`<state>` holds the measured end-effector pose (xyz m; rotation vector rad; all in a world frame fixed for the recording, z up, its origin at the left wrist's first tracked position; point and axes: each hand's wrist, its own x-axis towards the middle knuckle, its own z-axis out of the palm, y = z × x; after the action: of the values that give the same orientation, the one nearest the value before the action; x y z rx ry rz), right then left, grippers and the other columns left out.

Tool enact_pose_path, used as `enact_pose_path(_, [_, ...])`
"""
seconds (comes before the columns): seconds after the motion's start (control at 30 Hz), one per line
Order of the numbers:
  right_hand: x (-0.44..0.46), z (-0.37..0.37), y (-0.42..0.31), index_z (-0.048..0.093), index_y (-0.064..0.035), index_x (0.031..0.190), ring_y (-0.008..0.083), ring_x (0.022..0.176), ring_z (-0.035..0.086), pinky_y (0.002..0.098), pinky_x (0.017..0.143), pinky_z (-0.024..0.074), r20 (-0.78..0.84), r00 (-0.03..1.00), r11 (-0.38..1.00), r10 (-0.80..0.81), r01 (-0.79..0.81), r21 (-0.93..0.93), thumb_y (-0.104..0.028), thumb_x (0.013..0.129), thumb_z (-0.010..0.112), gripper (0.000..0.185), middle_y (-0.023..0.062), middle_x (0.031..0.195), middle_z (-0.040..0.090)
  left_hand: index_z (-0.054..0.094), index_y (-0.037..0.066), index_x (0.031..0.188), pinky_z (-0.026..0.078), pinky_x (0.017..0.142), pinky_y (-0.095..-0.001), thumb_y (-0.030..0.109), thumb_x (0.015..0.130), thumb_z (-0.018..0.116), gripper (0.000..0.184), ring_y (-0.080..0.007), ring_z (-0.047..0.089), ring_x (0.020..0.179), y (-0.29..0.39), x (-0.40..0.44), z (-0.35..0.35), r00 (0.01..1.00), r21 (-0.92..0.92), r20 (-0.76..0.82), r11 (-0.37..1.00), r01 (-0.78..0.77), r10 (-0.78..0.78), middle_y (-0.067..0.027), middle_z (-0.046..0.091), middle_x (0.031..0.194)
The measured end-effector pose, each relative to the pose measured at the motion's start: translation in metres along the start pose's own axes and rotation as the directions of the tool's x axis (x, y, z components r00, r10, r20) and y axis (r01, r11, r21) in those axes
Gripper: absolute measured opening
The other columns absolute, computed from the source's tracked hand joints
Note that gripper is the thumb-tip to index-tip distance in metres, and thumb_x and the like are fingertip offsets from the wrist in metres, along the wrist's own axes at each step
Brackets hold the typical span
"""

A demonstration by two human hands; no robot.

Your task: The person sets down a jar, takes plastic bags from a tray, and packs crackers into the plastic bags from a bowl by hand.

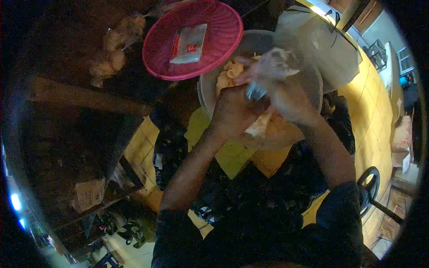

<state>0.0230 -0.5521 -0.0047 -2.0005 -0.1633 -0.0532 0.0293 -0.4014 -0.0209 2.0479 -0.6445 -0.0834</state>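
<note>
Over a large translucent plastic tub (318,82), both my hands are close together on a small clear plastic bag (281,62). My left hand (239,107) has its fingers closed on the gathered plastic. My right hand (288,100) is smeared by motion but appears closed on the same bag. The bag is blurred too, and its contents cannot be made out. Pale, curled chip-like pieces (230,73) show in the tub beside my left hand. My hands and wrists hide much of the tub's inside.
A pink ribbed plastic lid (219,49) is left of the tub, with a flat clear packet with red print (190,43) on it. A big pale plastic bag (321,44) stands behind right. Tan bundles (114,51) lie far left. A black wheel-like ring (370,187) is at right.
</note>
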Motion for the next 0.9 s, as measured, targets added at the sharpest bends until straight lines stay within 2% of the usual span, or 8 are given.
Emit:
enact_pose_path(0.17, [0.013,-0.019,0.012,0.059,-0.0025,0.102,0.0209,0.085,0.059,0.0335,0.077,0.0471,-0.200,0.971,0.842,0.135,-0.006,0.540,-0.031,0.093,0.049,0.031,0.0084,0.097,0.061,0.050,0.000,0.114,0.044,0.084,-0.0435,0.030,0.080,0.065,0.048,-0.0332,0.056,0.097,-0.016,0.003,0.005,0.978,0.206,-0.050,0.960,-0.188,0.202,-0.0208,0.057,0.098])
enact_pose_path(0.27, [0.005,-0.032,0.019,0.058,-0.0052,0.105,0.0233,0.087,0.059,0.0354,0.074,0.0478,-0.231,0.908,0.912,0.351,-0.387,-0.136,-0.028,0.091,0.051,0.028,0.0110,0.101,0.059,0.044,-0.001,0.122,0.041,0.090,-0.0429,0.034,0.088,0.053,0.049,-0.0312,0.052,0.105,-0.031,-0.006,0.016,0.978,0.309,0.015,0.929,-0.202,0.208,-0.0192,0.055,0.104])
enact_pose_path(0.37, [-0.001,-0.016,0.082,0.060,-0.0093,0.103,0.0283,0.103,0.054,0.0404,0.083,0.0448,-0.041,0.924,0.553,-0.380,0.192,-0.810,-0.029,0.084,0.057,0.027,0.0125,0.114,0.056,0.044,0.001,0.124,0.041,0.092,-0.0408,0.039,0.093,0.043,0.049,-0.0274,0.052,0.107,-0.037,-0.011,0.014,0.973,-0.109,0.230,0.994,-0.010,0.035,-0.0150,0.056,0.107])
enact_pose_path(0.43, [0.005,-0.003,-0.013,0.060,-0.0099,0.102,0.0321,0.118,0.043,0.0425,0.093,0.0383,0.306,0.617,0.389,-0.725,0.734,-0.557,-0.025,0.076,0.062,0.030,0.0115,0.123,0.052,0.044,0.005,0.124,0.042,0.092,-0.0386,0.041,0.093,0.040,0.048,-0.0238,0.054,0.106,-0.037,-0.012,0.010,0.935,-0.716,0.354,0.644,0.271,0.000,-0.0114,0.057,0.108])
enact_pose_path(0.53, [-0.008,0.009,-0.010,0.059,-0.0075,0.101,0.0330,0.121,0.040,0.0460,0.101,0.0304,0.237,0.675,0.494,-0.699,0.695,-0.523,-0.028,0.068,0.066,0.040,0.0133,0.124,0.050,0.045,0.009,0.125,0.045,0.091,-0.0351,0.046,0.094,0.036,0.048,-0.0183,0.056,0.105,-0.031,-0.009,0.003,0.865,-0.757,0.483,-0.433,0.490,0.135,-0.0059,0.058,0.110])
enact_pose_path(0.8, [0.011,-0.002,-0.004,0.053,-0.0064,0.080,0.0247,0.088,0.052,0.0389,0.077,0.0427,-0.103,0.953,0.958,-0.287,0.283,-0.052,-0.026,0.086,0.052,0.020,0.0101,0.092,0.055,0.057,0.014,0.099,0.044,0.071,-0.0342,0.042,0.095,0.038,0.035,-0.0172,0.054,0.075,-0.009,0.005,-0.023,0.954,-0.990,0.134,-0.070,0.120,-0.269,-0.0004,0.058,0.078])
enact_pose_path(0.87, [0.015,-0.003,-0.005,0.050,-0.0066,0.078,0.0202,0.075,0.053,0.0358,0.066,0.0445,-0.110,0.974,0.980,-0.197,0.195,-0.029,-0.028,0.091,0.048,0.025,0.0074,0.078,0.054,0.055,0.012,0.093,0.032,0.057,-0.0249,0.043,0.093,0.045,0.032,-0.0118,0.038,0.061,-0.022,0.005,-0.033,0.948,-0.948,0.289,-0.100,0.303,0.138,0.0023,0.046,0.072])
enact_pose_path(0.9, [0.016,-0.002,-0.007,0.050,-0.0069,0.078,0.0169,0.067,0.049,0.0324,0.059,0.0413,-0.031,0.994,0.906,-0.105,0.109,0.408,-0.032,0.094,0.045,0.029,0.0041,0.071,0.049,0.055,0.012,0.093,0.032,0.057,-0.0249,0.043,0.093,0.045,0.032,-0.0118,0.038,0.061,-0.025,0.006,-0.037,0.947,-0.948,0.289,-0.099,0.303,0.137,0.0023,0.046,0.072])
